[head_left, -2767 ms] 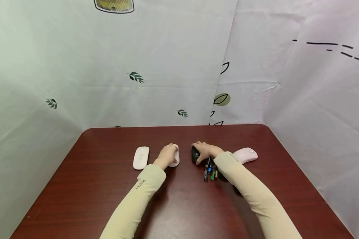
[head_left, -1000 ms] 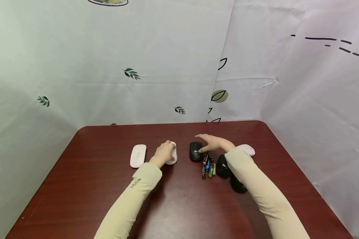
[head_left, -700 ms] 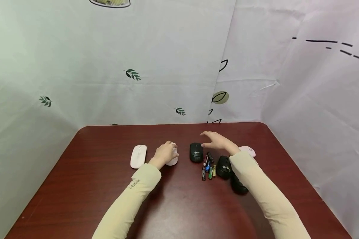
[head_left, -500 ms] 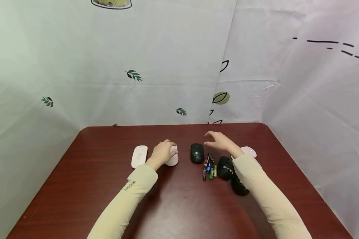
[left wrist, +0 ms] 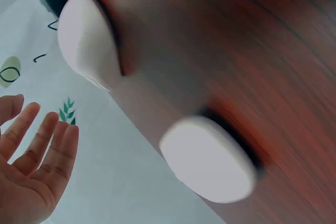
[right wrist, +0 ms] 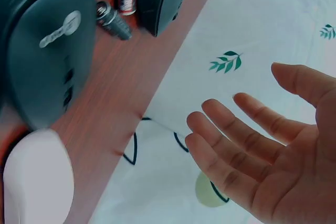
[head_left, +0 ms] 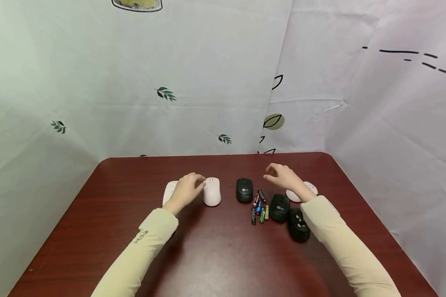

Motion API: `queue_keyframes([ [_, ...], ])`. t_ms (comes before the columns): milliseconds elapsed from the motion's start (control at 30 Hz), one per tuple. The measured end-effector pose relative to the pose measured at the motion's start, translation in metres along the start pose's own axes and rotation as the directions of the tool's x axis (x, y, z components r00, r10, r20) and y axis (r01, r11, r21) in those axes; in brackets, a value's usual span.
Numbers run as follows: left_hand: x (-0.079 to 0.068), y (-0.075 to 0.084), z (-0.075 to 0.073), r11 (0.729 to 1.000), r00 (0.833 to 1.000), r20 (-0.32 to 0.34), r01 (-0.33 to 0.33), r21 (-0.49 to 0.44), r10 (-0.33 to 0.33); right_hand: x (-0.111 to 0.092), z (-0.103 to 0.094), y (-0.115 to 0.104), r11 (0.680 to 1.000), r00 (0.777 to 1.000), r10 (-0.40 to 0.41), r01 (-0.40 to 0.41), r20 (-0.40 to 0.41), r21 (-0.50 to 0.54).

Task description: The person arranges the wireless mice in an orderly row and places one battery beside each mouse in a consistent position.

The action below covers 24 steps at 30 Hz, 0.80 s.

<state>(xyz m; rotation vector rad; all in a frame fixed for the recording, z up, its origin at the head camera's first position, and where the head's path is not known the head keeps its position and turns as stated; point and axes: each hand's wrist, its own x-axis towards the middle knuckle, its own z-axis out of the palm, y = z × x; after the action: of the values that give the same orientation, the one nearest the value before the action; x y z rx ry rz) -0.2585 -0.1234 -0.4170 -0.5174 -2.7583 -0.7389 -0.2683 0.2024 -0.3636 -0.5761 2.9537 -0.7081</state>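
Apparently, the mice (head_left: 212,194) are set out either side of the still-loose batteries (head_left: 259,207), left hand (head_left: 186,189) and right hand (head_left: 285,176) relaxed, empty.

- You are in what looks like a small booth of hanging cloth (head_left: 223,62); which kind of building holds it, you cannot tell from here.
- This cloth is pale and wrinkled, with printed green leaves (head_left: 166,93), and it stands like walls before you and on both sides.
- Your table (head_left: 223,255), with red-brown wood grain, reaches close to it.
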Motion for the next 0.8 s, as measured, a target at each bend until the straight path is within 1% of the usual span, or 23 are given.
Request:
queue_keyframes([
  [133,-0.005,-0.009,-0.005,1.000,1.000,0.012,-0.010,-0.014,0.010,-0.009,-0.005,0.007,1.000,1.000,0.003,-0.004,-0.005,-0.015],
  [333,-0.014,-0.025,-0.008,0.999,1.000,0.003,-0.030,0.012,0.030,-0.020,-0.007,0.018,0.999,0.999,0.033,-0.032,0.024,-0.031],
  [467,-0.019,-0.036,-0.011,0.999,1.000,0.014,-0.022,0.025,0.022,-0.024,-0.006,0.026,0.997,0.998,0.064,-0.064,0.015,-0.043],
  [533,-0.021,-0.041,-0.014,0.999,1.000,0.023,-0.007,0.033,0.006,-0.027,-0.006,0.034,0.994,0.995,0.096,-0.095,0.009,-0.044],
  [600,-0.024,-0.046,-0.016,0.999,1.000,0.029,0.011,0.038,-0.012,-0.029,-0.008,0.044,0.991,0.991,0.135,-0.135,0.015,-0.021],
  [733,-0.029,-0.057,-0.020,0.999,0.999,0.031,0.032,0.039,-0.033,-0.033,-0.014,0.066,0.973,0.973,0.226,-0.228,0.037,0.041],
  [800,-0.032,-0.061,-0.021,0.998,0.998,0.039,0.044,0.034,-0.045,-0.035,-0.017,0.075,0.962,0.963,0.268,-0.269,0.035,0.053],
])
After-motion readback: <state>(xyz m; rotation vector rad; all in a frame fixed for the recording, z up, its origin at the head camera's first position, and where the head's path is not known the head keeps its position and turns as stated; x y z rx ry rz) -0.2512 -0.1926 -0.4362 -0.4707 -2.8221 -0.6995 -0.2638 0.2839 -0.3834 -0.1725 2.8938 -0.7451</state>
